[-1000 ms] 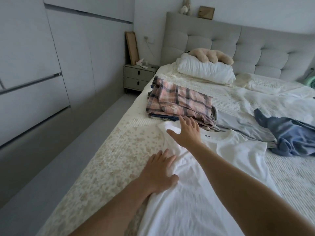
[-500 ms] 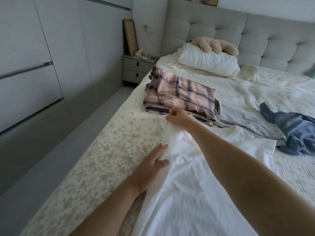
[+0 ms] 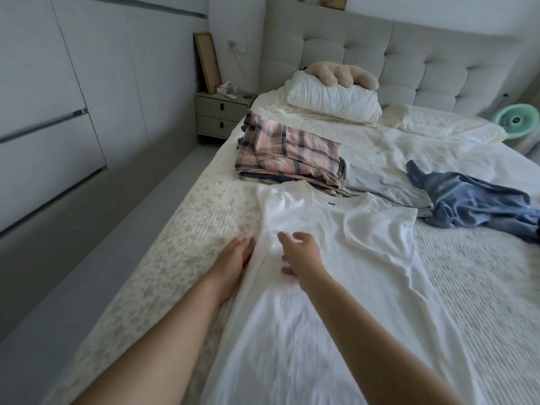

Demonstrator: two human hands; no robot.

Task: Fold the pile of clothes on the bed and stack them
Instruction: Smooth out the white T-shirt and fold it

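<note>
Both hands are kept open: the left hand [image 3: 233, 258] lies flat, pinning the white cotton T-shirt's [image 3: 350, 273] folded edge, while the right hand [image 3: 301, 255] hovers, grip empty.

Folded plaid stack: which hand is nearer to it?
Right. The right hand hovers over the white T-shirt, short of the plaid stack; the left hand lies slightly farther back.

Thin matt cloth tee [image 3: 365, 258], ribbed cloth bedcover [image 3: 482, 287].
</note>
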